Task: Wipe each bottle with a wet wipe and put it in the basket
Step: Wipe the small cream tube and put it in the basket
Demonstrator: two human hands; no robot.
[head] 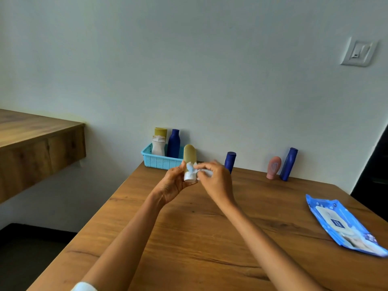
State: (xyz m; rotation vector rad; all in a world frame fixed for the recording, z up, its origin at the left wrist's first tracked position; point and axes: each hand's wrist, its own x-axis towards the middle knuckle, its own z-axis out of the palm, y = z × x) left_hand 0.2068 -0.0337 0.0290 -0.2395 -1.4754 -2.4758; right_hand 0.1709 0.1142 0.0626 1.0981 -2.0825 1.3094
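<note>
My left hand holds an olive-yellow bottle with a white cap pointing down, raised above the table. My right hand pinches a white wet wipe against the bottle near its cap. The light blue basket stands at the table's far left corner by the wall, with a white bottle, a yellow bottle and a dark blue bottle in it. On the table by the wall stand a short blue bottle, a pink bottle and a tall blue bottle.
A blue pack of wet wipes lies at the table's right edge. The wooden table ends on the left over dark floor. A wooden wall-mounted shelf sits to the left. A wall switch is up right.
</note>
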